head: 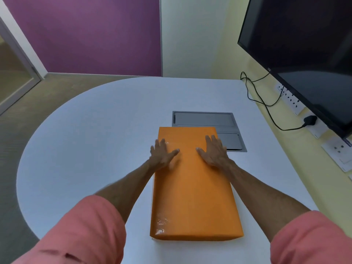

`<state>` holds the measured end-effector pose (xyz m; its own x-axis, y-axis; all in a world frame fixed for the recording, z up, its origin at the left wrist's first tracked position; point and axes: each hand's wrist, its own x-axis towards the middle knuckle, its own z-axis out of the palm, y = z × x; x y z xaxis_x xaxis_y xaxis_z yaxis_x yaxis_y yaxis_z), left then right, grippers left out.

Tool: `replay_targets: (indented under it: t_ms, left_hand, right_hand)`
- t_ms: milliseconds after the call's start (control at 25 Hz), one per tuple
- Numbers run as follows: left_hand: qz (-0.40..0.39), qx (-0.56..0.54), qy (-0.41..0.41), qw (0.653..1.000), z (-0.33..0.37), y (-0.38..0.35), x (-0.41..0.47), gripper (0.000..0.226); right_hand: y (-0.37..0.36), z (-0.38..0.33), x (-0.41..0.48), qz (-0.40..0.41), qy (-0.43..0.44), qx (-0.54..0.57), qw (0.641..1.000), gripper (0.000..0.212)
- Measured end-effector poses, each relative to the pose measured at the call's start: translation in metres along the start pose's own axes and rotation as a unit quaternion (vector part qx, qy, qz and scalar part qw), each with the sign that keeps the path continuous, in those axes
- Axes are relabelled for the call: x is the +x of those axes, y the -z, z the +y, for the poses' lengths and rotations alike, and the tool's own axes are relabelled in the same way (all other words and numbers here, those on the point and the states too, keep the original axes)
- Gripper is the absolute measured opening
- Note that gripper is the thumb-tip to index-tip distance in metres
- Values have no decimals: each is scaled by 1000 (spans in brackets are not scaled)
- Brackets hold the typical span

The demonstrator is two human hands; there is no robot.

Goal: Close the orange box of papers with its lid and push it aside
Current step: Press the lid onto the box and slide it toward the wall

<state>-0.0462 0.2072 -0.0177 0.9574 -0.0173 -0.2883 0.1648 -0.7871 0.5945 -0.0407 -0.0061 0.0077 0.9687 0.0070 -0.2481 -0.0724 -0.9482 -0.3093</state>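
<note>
Lidded orange box, long axis running away from person, left hand, right hand, grips flat, fingers spread

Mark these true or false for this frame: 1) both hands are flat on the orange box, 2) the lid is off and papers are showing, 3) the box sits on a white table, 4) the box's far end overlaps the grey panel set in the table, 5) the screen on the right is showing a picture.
1) True. The left hand and right hand lie palm down, fingers spread, on the orange box.
2) False. The lid is on; no papers show.
3) True. It rests on the white table.
4) True. Its far right corner covers part of the grey panel.
5) False. The screen is dark.
</note>
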Motion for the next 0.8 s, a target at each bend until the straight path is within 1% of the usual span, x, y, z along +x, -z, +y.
replay_targets:
  t_ms: [40, 80, 120, 200, 280, 360, 440, 560, 800]
  left_hand:
    - [11, -62, 34, 997, -5, 1, -7, 90]
    - [5, -119, 76, 990, -12, 2, -15, 91]
    - [-20, -176, 119, 977, -19, 3, -22, 91]
    - [-102, -286, 182, 935, -31, 9, -34, 85]
    - [-170, -357, 209, 894, -36, 14, -43, 78]
    - [-181, -383, 218, 879, -39, 15, -45, 72]
    - [-180, -393, 217, 875, -39, 15, -46, 69]
    - [-168, -386, 222, 880, -36, 13, -48, 68]
    - [-166, -335, 179, 910, -19, 13, -50, 64]
  right_hand:
    - [-2, 6, -7, 14, -28, 44, 999, 81]
    - [-4, 13, -14, 19, -62, 92, 994, 82]
    - [-5, 21, -21, 12, -99, 142, 985, 85]
    - [-4, 34, -34, -28, -176, 250, 952, 89]
    - [0, 41, -46, -86, -240, 325, 911, 84]
    - [2, 45, -56, -142, -271, 348, 886, 75]
    - [1, 44, -63, -156, -272, 362, 878, 65]
    - [1, 43, -71, -137, -272, 389, 870, 55]
    - [10, 51, -85, -106, -295, 418, 852, 46]
